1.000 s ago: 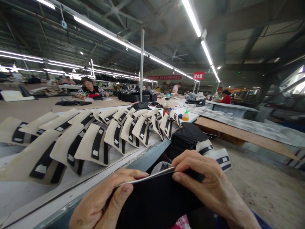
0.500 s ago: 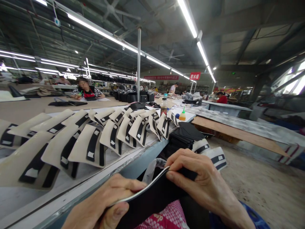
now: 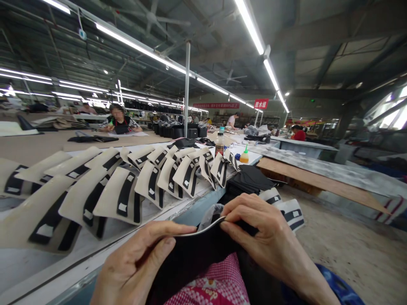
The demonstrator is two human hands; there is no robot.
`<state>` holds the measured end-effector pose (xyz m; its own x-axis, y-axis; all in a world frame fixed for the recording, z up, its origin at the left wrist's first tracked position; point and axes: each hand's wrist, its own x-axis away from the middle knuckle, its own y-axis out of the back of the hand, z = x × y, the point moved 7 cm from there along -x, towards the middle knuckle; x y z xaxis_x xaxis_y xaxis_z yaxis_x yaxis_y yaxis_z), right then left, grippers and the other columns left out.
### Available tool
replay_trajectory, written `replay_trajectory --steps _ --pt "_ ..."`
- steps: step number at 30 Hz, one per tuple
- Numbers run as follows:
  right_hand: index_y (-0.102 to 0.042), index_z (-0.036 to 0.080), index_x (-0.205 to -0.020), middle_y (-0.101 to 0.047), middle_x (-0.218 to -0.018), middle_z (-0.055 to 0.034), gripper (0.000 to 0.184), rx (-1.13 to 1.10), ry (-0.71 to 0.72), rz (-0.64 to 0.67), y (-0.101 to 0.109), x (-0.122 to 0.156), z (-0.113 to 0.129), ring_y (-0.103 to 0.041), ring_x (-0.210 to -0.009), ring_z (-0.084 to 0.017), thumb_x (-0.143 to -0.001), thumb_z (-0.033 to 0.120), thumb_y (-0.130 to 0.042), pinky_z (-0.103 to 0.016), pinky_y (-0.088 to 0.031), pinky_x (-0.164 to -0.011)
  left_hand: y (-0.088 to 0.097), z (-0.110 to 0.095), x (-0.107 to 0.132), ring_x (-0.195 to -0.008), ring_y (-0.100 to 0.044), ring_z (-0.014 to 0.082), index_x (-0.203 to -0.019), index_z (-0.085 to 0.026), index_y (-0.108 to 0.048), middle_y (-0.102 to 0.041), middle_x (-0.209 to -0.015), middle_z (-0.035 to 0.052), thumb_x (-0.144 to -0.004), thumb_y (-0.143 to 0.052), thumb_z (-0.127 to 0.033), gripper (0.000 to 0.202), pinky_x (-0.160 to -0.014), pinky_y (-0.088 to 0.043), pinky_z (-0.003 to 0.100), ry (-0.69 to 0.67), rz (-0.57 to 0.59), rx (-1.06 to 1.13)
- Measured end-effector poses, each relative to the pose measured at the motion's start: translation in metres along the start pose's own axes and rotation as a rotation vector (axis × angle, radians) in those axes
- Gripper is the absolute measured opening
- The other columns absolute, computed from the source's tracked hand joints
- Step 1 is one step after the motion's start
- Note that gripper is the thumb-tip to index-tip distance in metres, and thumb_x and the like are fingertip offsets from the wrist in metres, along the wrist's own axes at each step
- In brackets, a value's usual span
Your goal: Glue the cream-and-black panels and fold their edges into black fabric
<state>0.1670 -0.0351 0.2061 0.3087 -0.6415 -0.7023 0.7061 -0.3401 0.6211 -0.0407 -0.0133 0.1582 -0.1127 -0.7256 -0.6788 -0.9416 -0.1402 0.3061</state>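
Note:
A black sheet panel [image 3: 193, 258] with a thin white edge spans both hands above the lap. My left hand [image 3: 140, 258] pinches its left part, thumb below the edge and index finger stretched along the top. At the right, my right hand [image 3: 257, 233] grips the same edge between thumb and bent fingers. Beyond the hands, curved cream panels [image 3: 117, 195] with black strips and small white patches lie in overlapping rows on the table [image 3: 104, 250]. Part of a clear plastic bag [image 3: 210, 217] shows just behind the panel's edge.
Right of the rows rests a stack of black panels [image 3: 251, 178], with more cream pieces [image 3: 291, 214] beside it. A dark bottle [image 3: 219, 144] and a glue bottle with green tip [image 3: 244, 156] stand at the table's far end. A person [image 3: 119, 120] sits across the table.
My left hand has risen and its index finger has straightened along the edge. The panel's left side has come up, so its edge is more level. My right hand keeps its grip.

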Motion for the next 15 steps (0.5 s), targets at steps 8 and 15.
replay_trajectory --steps 8,15 --pt "-0.057 0.020 -0.081 -0.067 -0.087 0.0024 0.018 0.189 0.122 0.066 0.002 -0.007 0.008 -0.059 -0.079 -0.014 -0.094 0.009 -0.063 -0.033 -0.039 -0.075 -0.015 -0.008 -0.034 -0.072 -0.080 0.0148 -0.093 -0.036 -0.083 -0.083 -0.085 -0.0059 -0.086 -0.070 -0.021 0.021 -0.070 -0.059 0.011 -0.061 0.176 0.117" --pt "-0.058 0.020 -0.078 -0.068 -0.086 0.0047 0.021 0.104 0.061 0.147 0.000 -0.009 0.006 -0.061 -0.079 -0.013 -0.089 0.007 -0.070 -0.031 -0.042 -0.075 -0.040 -0.049 -0.019 -0.072 -0.077 0.0150 -0.100 -0.014 -0.075 -0.081 -0.085 0.0059 -0.093 -0.054 -0.005 0.024 -0.068 -0.064 0.021 -0.558 0.124 -0.210"
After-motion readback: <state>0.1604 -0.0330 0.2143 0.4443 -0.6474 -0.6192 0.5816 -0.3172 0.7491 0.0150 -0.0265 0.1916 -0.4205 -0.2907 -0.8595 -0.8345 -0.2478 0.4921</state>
